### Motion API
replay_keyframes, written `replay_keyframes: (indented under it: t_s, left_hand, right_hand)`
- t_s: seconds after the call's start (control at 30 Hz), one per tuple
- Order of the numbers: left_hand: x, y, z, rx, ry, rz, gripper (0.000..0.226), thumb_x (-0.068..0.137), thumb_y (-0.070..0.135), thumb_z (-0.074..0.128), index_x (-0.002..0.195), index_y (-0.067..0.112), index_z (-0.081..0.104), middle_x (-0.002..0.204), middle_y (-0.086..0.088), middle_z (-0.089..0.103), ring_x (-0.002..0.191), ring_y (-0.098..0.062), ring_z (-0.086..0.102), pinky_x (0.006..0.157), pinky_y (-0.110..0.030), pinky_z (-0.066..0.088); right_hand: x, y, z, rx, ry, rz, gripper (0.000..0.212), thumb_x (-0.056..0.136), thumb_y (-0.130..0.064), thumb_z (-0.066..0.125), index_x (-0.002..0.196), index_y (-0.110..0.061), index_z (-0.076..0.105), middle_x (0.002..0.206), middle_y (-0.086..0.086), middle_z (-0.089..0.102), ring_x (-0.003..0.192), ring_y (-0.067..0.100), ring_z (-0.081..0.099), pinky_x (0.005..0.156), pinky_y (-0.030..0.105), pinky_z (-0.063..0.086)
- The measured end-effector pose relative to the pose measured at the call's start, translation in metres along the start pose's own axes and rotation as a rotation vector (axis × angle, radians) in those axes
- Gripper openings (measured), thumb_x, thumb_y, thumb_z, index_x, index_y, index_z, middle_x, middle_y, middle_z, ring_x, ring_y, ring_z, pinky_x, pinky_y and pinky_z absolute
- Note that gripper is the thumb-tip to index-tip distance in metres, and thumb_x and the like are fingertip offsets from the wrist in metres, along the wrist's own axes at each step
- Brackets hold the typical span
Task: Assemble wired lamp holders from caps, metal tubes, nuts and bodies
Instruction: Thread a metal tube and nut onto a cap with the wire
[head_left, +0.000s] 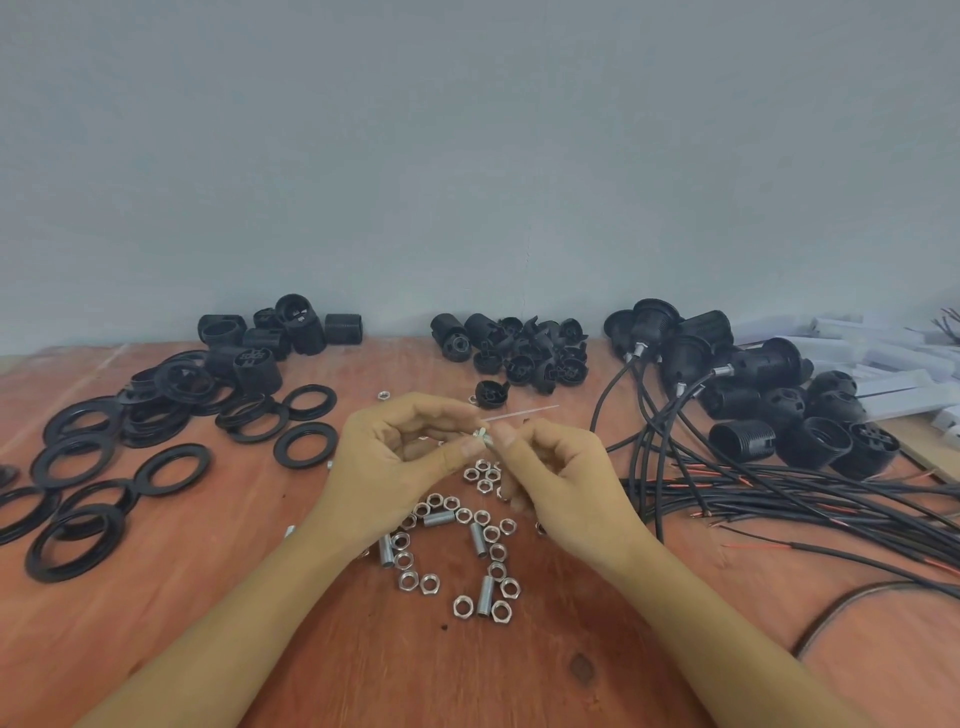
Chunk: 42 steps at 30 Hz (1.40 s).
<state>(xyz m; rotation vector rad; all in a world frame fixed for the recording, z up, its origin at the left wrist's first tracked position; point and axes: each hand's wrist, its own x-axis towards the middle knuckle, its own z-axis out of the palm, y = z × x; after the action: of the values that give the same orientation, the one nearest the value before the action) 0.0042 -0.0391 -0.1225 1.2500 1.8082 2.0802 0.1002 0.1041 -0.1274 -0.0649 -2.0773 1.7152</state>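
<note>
Head view
Left hand (395, 452): centre of frame, grip pinched thumb-to-finger on a small silver nut (482, 432).
Right hand (561, 478): just right of it, grip curled round a short metal tube (490, 442) that meets the nut.
Loose nuts (409, 580), loose tubes (485, 596): scattered on the desk (208, 623) below the hands.
Caps (519, 358): black pile, upper centre.
Bodies (260, 338): upper left, above flat black rings (78, 540).
Wired holders (753, 395): right side, cables trailing toward the lower right.

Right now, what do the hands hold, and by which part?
A small metal part, pinched: left hand at its left end, right hand at its right end. Tube or nut, I cannot tell.
</note>
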Motion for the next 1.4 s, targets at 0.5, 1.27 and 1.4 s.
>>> replay_keyframes:
  t_s: [0.5,1.27,1.4]
  left_hand:
    - [0.000,0.002,0.000,0.027,-0.001,0.001,0.023,0.072,0.013,0.078,0.091,0.026,0.077,0.090,-0.003,0.076,0.077,-0.014,0.070,0.066,-0.022,0.057]
    - [0.005,0.000,-0.001,-0.433,0.207,-0.381,0.019,0.074,0.011,0.070,0.090,0.014,0.080,0.092,-0.010,0.075,0.079,-0.014,0.072,0.066,-0.017,0.055]
    - [0.006,-0.003,-0.002,-0.463,0.221,-0.418,0.022,0.066,0.008,0.075,0.086,0.015,0.080,0.094,-0.012,0.075,0.077,-0.013,0.070,0.068,-0.018,0.055]
  right_hand:
    - [0.000,0.001,0.000,0.017,0.011,-0.009,0.042,0.091,-0.049,0.048,0.069,-0.018,0.065,0.052,-0.004,0.057,0.047,0.006,0.053,0.049,0.015,0.042]
    - [0.069,-0.001,-0.006,-1.032,0.011,-0.007,0.038,0.095,-0.039,0.056,0.129,-0.022,0.060,0.130,0.005,0.055,0.121,0.028,0.046,0.102,0.041,0.040]
    - [0.094,0.008,0.001,-1.263,-0.133,0.093,0.038,0.098,-0.033,0.054,0.134,-0.021,0.055,0.135,0.009,0.052,0.125,0.032,0.046,0.102,0.045,0.036]
